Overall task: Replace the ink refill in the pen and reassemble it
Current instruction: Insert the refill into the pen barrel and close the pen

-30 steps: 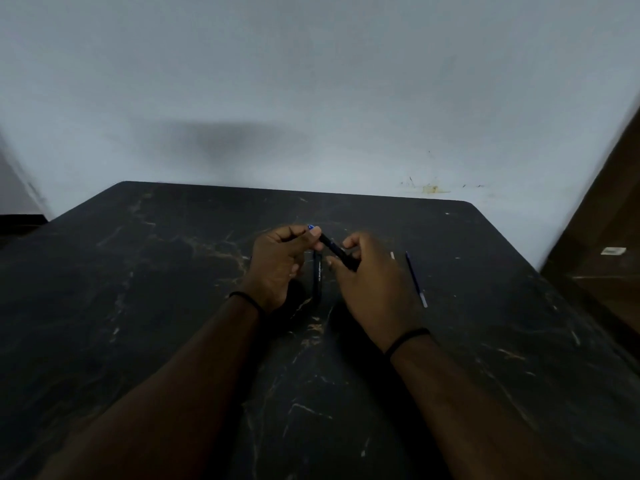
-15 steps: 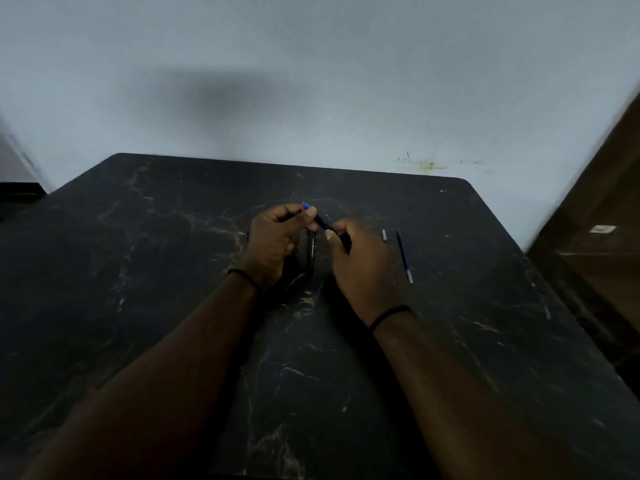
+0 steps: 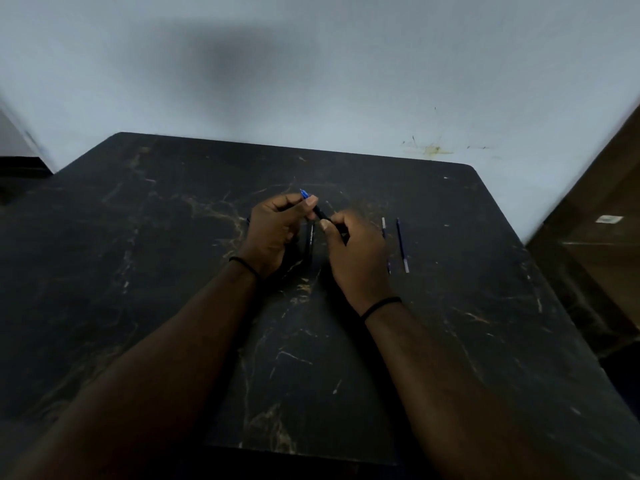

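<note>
A: Both hands are up over the dark marble-patterned table (image 3: pixel 450 341). The left hand (image 3: pixel 273 233) pinches the blue tip end of the slim black pen (image 3: pixel 320 214), and the right hand (image 3: pixel 356 251) curls round its other end.

B: Beneath them a black pen tube (image 3: pixel 309 242) lies flat. Just right of the right hand, two thin ink refills (image 3: pixel 401 245) lie side by side.

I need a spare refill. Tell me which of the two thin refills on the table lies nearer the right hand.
The left refill, partly hidden behind the right hand; the other refill lies beside it, farther right, fully visible.
</note>
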The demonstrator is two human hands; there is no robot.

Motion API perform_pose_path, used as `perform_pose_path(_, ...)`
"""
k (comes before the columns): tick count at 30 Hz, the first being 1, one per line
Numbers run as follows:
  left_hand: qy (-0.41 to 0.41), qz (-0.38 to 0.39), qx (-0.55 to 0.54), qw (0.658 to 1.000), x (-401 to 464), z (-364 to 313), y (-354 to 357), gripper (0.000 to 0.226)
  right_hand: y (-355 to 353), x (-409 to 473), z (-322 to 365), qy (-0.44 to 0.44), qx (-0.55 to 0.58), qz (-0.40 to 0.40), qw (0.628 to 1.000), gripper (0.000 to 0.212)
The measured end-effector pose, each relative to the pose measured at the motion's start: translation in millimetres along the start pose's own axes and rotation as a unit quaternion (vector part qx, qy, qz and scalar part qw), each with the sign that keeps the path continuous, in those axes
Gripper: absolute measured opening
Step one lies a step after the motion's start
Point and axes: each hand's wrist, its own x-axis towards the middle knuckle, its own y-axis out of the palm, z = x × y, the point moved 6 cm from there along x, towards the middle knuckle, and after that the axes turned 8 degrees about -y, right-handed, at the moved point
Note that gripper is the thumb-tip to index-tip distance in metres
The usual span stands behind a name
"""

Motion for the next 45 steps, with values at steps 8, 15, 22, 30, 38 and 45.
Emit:
perform_pose_path(8,-0.003,0.017,0.01,1.0,-0.5,1.6,0.7,0.03,3.3,-1.1,-2.8,0.037,0.033,0.0,0.999,0.018)
perform_pose_path(15,-0.012,0.016,0.01,1.0,-2.6,-2.3,2.0,0.012,0.5,1.3,-3.5,0.01,0.003,-0.006,1.0,0.006)
perform_pose_path(22,-0.028,0.007,0.007,1.0,-6.6,-5.1,2.9,0.015,3.3,2.7,-3.8,0.023,0.007,0.012,1.0,0.015)
perform_pose_path(30,-0.037,-0.004,0.003,0.999,-9.5,-8.3,4.0,0.011,-0.4,4.2,-3.8,0.018,0.006,-0.003,1.0,0.02)
perform_pose_path(38,-0.043,-0.014,0.002,0.999,-3.2,-3.1,1.9,0.012,5.5,5.1,-8.8,0.0,-0.032,0.015,0.999,0.013)
perform_pose_path(45,-0.039,-0.028,-0.001,0.999,0.3,0.4,1.3,0.019,2.9,8.2,-11.7,0.032,0.002,-0.001,0.999,0.011)
